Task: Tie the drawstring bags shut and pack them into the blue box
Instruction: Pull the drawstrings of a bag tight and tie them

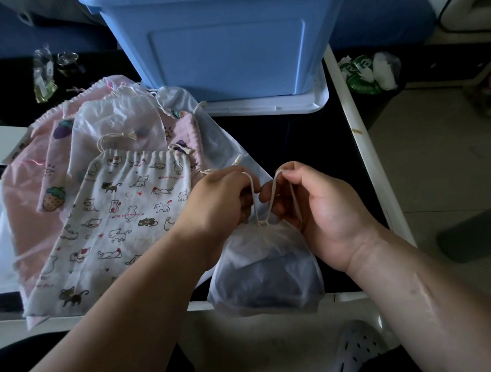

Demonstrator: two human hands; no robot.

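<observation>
A translucent white drawstring bag (266, 276) with something dark inside sits at the table's near edge, its neck gathered. My left hand (218, 200) pinches one cream cord above the neck. My right hand (311, 200) pinches the other cord loop (272, 195); the two cords cross in a knot just above the bag's mouth. The blue box (224, 41) stands open at the far side of the table on its white lid. To the left lies a pile of flat bags, with a cat-print bag (113, 228) on top of pink fruit-print bags (31, 212).
The dark table has a white rim (363, 150) on the right. A small cellophane packet (43, 76) and a small metal-rimmed object (67, 63) lie at the far left. Tiled floor, a bin with a green-and-white wrapper (362, 75), and a white perforated shoe (359, 351) are below.
</observation>
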